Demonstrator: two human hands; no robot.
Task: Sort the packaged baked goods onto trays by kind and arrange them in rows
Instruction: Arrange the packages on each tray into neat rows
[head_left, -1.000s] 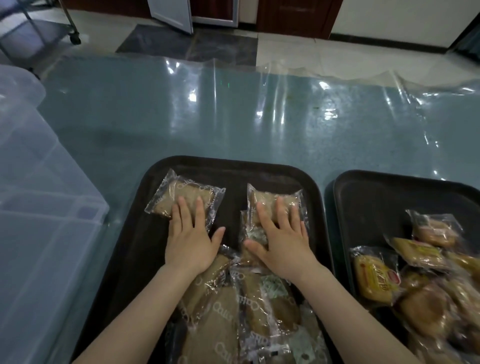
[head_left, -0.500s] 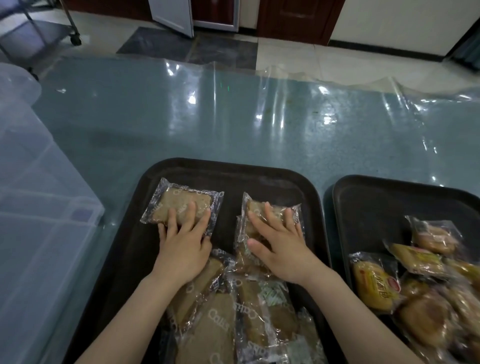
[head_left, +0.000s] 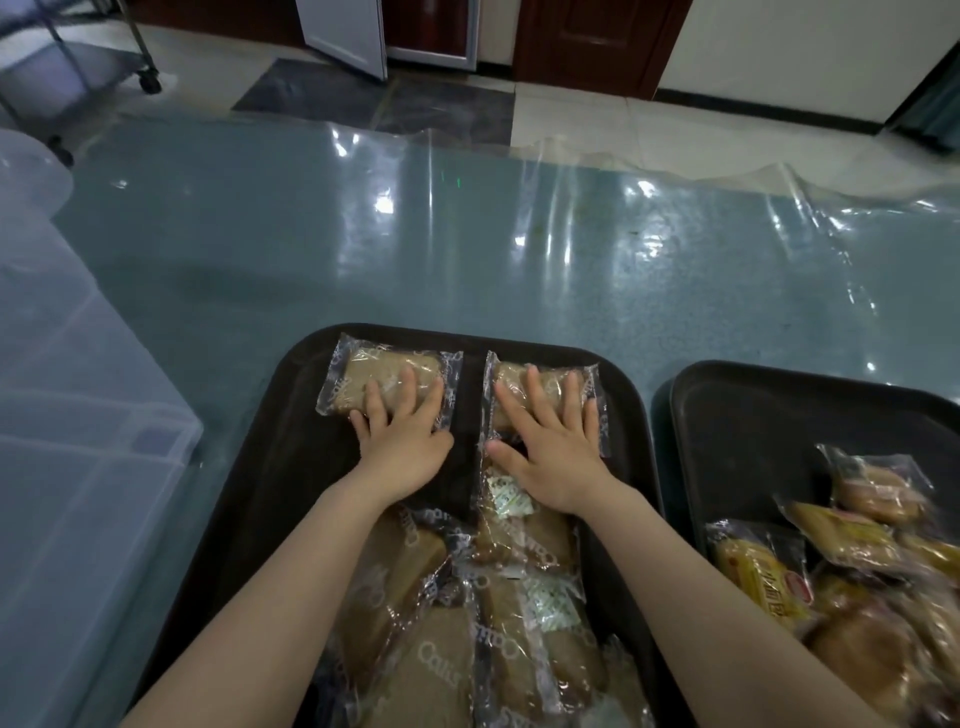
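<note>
Both hands are down flat on the left black tray (head_left: 291, 415). The left hand (head_left: 402, 441) lies with fingers straight and spread on a clear-wrapped brown cake (head_left: 374, 382) at the tray's far edge. The right hand (head_left: 553, 452) presses, fingers splayed wide, on a second wrapped cake (head_left: 540, 384) just beside the first, the two lying in a row along that far edge. Nearer the person on the same tray sits a loose heap of brown packets (head_left: 467, 623). Right of this tray, a second black tray (head_left: 737, 415) carries yellow-wrapped buns (head_left: 763, 577) piled at its near side.
</note>
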